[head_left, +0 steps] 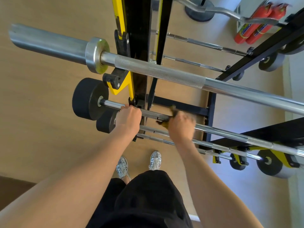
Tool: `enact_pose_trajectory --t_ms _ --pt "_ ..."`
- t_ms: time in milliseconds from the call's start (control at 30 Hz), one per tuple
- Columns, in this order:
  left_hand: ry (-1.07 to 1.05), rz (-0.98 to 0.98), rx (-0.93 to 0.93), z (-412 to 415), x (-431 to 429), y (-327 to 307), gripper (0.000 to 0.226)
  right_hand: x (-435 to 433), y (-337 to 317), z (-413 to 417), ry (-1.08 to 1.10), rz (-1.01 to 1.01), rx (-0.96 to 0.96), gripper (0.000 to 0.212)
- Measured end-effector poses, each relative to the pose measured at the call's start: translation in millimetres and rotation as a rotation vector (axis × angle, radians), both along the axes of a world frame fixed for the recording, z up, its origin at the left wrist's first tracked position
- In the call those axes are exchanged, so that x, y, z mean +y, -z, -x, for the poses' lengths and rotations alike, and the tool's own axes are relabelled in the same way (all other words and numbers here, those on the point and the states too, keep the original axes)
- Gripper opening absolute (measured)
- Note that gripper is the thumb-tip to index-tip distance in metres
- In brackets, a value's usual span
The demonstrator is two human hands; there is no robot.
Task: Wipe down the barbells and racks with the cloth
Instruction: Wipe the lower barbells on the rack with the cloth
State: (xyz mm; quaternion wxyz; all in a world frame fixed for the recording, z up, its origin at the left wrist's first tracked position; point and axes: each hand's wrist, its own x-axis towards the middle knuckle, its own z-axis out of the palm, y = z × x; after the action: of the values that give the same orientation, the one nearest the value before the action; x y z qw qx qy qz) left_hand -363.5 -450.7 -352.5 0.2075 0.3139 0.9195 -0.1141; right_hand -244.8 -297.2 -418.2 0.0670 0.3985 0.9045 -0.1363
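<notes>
From where I stand, everything hangs off the black-and-yellow steel rack upright (139, 38). Just below it the person's left hand (129, 118) is clenched round the short chrome barbell with black round plates (151, 115), steadying it. A little to the right of the upright, the right hand (181, 127) is blurred, its fingers wrapped round the same bar with the dark, yellow-edged cloth (162, 123) bunched under them.

I'd say the job is partway at most. The wiping is at this bar's inner end, with its long right stretch to go. None of the steel shows whether it has been wiped, neither the thick chrome Olympic barbell (164, 73) across the upright nor the thinner bars (222, 134) beneath.

Far right of the upright, a white box (238, 25) seems to hold two red cylinders (256, 23).
</notes>
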Motion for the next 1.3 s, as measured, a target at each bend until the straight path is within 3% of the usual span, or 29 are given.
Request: enact_pose_trajectory --t_ms 100,167,233,300,333,433,467,533,633,667,767,800,867,933,1067,1300 --pt "0.027 -0.059 -0.016 -6 5 4 0.044 -50 17 14 -0.390 -0.100 0.046 0.048" --pt "0.058 -0.037 -0.025 -6 3 10 0.064 -50 22 15 -0.567 -0.226 -0.002 0.064" --pt "0.091 0.030 -0.072 -7 2 15 0.091 -30 20 22 -0.646 -0.259 -0.100 0.062" --pt "0.093 0.082 -0.106 -10 3 16 0.105 -13 14 38 -0.726 -0.203 -0.173 0.045" --pt "0.091 0.087 -0.112 -11 3 15 0.108 -7 11 48 -0.739 -0.144 -0.196 0.041" --pt "0.067 0.087 -0.141 -9 3 20 0.114 7 2 71 -0.600 0.141 -0.237 0.074" --pt "0.052 0.093 -0.147 -8 3 21 0.115 9 1 76 -0.577 0.209 -0.243 0.076" --pt "0.029 0.110 -0.165 -6 2 23 0.118 15 2 80 -0.642 0.239 -0.234 0.061" --pt "0.019 0.108 -0.180 -8 3 20 0.117 24 5 47 -0.537 0.312 -0.069 0.043" --pt "0.019 0.112 -0.185 -9 5 19 0.116 29 5 29 -0.566 0.274 -0.027 0.036" --pt "0.014 0.146 -0.178 -13 7 18 0.117 32 22 -16 -0.793 -0.125 -0.049 0.076" --pt "0.016 0.165 -0.156 -14 8 19 0.119 28 20 -16 -0.764 -0.203 -0.071 0.074" --pt "0.021 0.185 -0.104 -18 11 20 0.116 26 18 0 -0.759 -0.242 -0.153 0.052" --pt "0.057 0.178 -0.070 -21 15 17 0.112 34 11 18 -0.798 -0.142 -0.212 0.035" --pt "0.121 0.118 -0.087 -28 18 18 0.105 44 6 34 -0.570 0.171 -0.231 0.066" --pt "0.107 0.175 -0.142 -24 30 11 0.103 41 12 53 -0.124 0.425 -0.201 0.059"
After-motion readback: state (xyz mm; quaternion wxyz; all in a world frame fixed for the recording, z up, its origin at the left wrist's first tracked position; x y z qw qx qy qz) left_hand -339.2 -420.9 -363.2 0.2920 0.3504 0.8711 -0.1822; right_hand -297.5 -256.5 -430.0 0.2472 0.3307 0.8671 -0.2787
